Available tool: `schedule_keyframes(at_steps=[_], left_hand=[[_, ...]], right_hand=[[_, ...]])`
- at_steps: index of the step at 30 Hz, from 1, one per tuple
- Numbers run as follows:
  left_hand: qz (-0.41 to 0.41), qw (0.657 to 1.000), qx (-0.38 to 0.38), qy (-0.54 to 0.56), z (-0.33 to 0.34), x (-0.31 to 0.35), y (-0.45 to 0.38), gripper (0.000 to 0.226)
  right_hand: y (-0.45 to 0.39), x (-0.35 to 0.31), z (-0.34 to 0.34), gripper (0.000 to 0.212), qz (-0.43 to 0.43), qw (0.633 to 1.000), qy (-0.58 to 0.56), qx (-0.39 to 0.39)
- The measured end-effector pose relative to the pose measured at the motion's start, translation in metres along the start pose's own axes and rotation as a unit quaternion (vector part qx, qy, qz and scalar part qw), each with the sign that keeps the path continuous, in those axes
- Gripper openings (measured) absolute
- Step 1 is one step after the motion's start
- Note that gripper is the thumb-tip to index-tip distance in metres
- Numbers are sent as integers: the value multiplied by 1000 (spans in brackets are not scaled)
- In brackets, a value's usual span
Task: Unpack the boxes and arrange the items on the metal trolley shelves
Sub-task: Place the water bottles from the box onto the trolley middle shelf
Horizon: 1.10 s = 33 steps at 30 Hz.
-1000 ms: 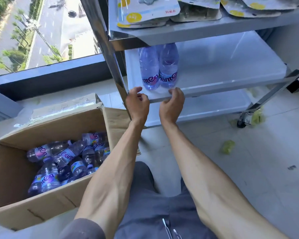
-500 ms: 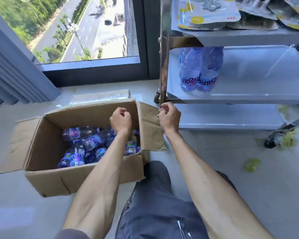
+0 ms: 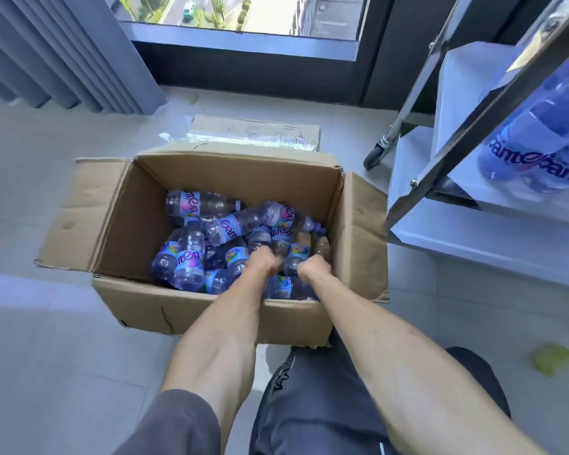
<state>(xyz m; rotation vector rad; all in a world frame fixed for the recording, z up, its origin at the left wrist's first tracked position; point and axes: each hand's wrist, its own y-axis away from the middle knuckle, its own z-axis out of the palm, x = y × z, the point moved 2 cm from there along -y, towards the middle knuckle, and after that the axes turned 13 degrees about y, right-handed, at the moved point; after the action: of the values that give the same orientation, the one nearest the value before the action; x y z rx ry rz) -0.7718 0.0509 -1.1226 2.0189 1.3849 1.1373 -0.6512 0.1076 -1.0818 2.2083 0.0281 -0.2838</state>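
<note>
An open cardboard box (image 3: 145, 310) stands on the floor before me, holding several clear water bottles (image 3: 230, 224) with purple and blue labels, lying in a loose heap. Both my arms reach down into its near right part. My left hand (image 3: 262, 261) is curled down over a bottle in the heap. Just to its right, my right hand (image 3: 313, 268) is curled on another. The backs of both hands hide the fingertips. At the right stands the metal trolley (image 3: 467, 116), with two bottles (image 3: 536, 142) upright on its middle shelf.
The box's flaps are spread out to the left (image 3: 79, 211), right (image 3: 365, 238) and back. A trolley caster (image 3: 376, 154) sits beside the box's far right corner. Grey curtains (image 3: 63, 50) and a low window are behind it. Green scraps (image 3: 552, 357) lie on the floor at right.
My view has swung from the trolley shelf down to the box. Both hands left the shelf edge, passed over the box's right flap and dropped in among the bottles.
</note>
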Motion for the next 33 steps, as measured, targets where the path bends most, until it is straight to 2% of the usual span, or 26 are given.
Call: schedule_keyframes(at_steps=[2, 5, 7, 9, 13, 15, 17, 19, 22, 24, 26, 27, 28, 29, 31, 33], left_hand=[[24, 997, -48, -63, -4, 7, 4, 31], [19, 971, -155, -181, 9, 3, 6, 42], [17, 965, -145, -218, 18, -2, 4, 45], [14, 979, -110, -169, 19, -4, 0, 43], [-23, 994, -98, 34, 7, -9, -3, 46], [-16, 987, -80, 137, 3, -7, 0, 48], [12, 974, -92, 206, -2, 0, 7, 36], [29, 966, -103, 234, -10, 7, 18, 22], [33, 960, -91, 262, -20, 3, 28, 27], [-4, 940, -114, 321, -25, -2, 36, 28], [-67, 893, -169, 411, -28, -3, 40, 52], [-82, 882, -165, 433, -30, 0, 39, 64], [-80, 884, -132, 441, -31, 3, 38, 67], [-71, 903, -55, 420, -32, 3, 32, 59], [-66, 939, 139, 309, -33, -6, 25, 36], [-96, 945, 198, 243, -31, -14, 19, 40]], right_hand=[[-15, 3, 7, 48, 50, 998, -35, -9], [-26, 1, 5, 44, 90, 985, -145, 12], [-27, 3, 5, 41, 106, 976, -189, 7], [-25, 4, 6, 38, 115, 971, -209, 0], [-19, 5, 10, 48, 118, 961, -251, -16], [-34, 11, 21, 55, 122, 950, -284, -54], [-55, 16, 31, 66, 135, 930, -334, -73], [-29, 8, 16, 71, 156, 915, -357, -106], [-1, 7, 2, 36, 137, 912, -353, -161], [3, 10, 3, 30, 137, 917, -332, -171], [10, 8, 0, 23, 117, 905, -361, -191], [6, 8, 5, 17, 104, 902, -372, -192], [0, 7, 8, 22, 93, 904, -377, -179], [-7, 5, 13, 35, 82, 897, -393, -184], [-46, 10, 36, 62, 66, 886, -422, -178], [-47, 10, 38, 84, 63, 883, -426, -187]])
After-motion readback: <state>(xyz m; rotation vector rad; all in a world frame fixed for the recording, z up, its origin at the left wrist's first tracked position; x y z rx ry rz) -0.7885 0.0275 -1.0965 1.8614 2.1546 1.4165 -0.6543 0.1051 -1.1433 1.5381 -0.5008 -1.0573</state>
